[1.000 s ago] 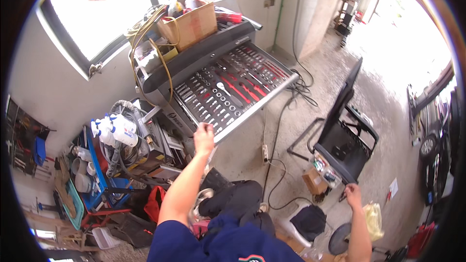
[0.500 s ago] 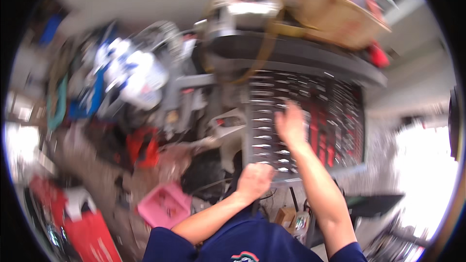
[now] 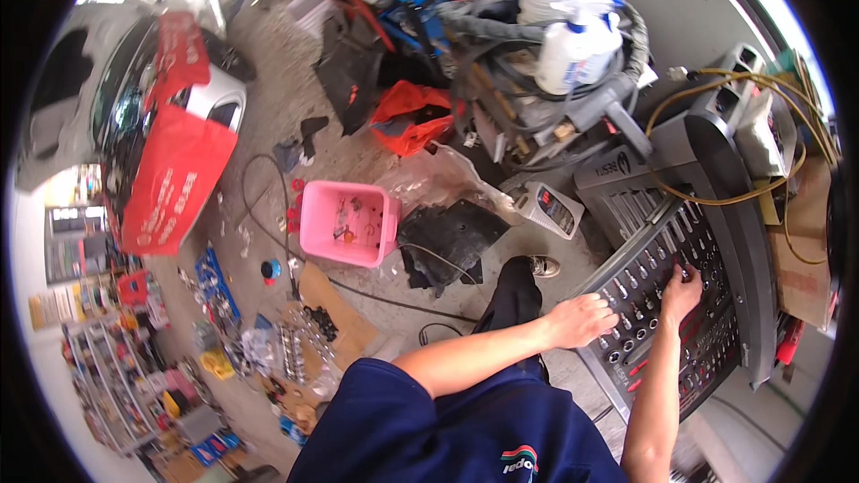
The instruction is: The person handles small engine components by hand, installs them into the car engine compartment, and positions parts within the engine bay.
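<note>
Workshop floor (image 3: 276, 100); tool drawer (image 3: 637, 240) already open beside you.
Your left hand (image 3: 580, 320) curls near its edge, right hand (image 3: 682, 295) among seated sockets (image 3: 614, 356); whether either grip clamps anything, cannot tell; no socket visibly lifted.

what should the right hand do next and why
Probably pinch a nearby chrome socket and lift it: the right hand is down over the open tool drawer, among laid-out tools, though whether it holds anything is unclear.
</note>
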### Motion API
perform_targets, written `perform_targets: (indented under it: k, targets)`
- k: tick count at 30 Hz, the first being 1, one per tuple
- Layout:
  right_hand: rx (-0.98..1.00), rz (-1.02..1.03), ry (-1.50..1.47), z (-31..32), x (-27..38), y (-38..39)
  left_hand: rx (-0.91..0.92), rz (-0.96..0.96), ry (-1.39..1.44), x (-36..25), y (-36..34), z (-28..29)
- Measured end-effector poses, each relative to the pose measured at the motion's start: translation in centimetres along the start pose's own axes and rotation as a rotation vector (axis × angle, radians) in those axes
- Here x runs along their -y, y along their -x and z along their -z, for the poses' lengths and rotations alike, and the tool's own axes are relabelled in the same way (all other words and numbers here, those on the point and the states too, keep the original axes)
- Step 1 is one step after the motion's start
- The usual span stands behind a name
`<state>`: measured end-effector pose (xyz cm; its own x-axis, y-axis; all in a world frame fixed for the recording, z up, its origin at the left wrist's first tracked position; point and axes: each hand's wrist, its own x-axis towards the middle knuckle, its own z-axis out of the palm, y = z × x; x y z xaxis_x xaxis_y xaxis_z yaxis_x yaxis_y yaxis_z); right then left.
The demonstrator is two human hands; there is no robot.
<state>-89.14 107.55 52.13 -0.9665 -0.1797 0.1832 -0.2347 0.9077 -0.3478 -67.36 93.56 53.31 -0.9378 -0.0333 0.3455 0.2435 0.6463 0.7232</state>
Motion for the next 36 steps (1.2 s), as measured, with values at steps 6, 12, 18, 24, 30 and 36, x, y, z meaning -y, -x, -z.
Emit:
perform_targets:
  k: [6,12,18,24,30,36]
  targets:
    - [-0.081,0.074,-0.450,5.1,-4.3,2.8,-0.560,0.354,0.515,-5.5,4.8,3.3]
    - [0.791,-0.184,-1.352,15.1,6.6,23.5,-0.708,0.762,0.857,-13.9,23.4,4.8]
    - [1.585,-0.180,-1.309,19.2,12.6,41.4,-0.911,0.855,1.175,-22.1,34.7,8.9]
    - [1.833,0.071,-1.218,20.0,19.1,48.7,-0.912,0.770,0.829,-24.9,40.5,14.5]
    - [1.869,0.301,-1.085,16.2,27.4,54.1,-1.062,0.836,0.867,-23.8,49.1,20.3]
    - [1.755,0.530,-0.736,8.9,38.8,61.1,-1.382,0.798,1.365,-19.4,63.4,28.1]
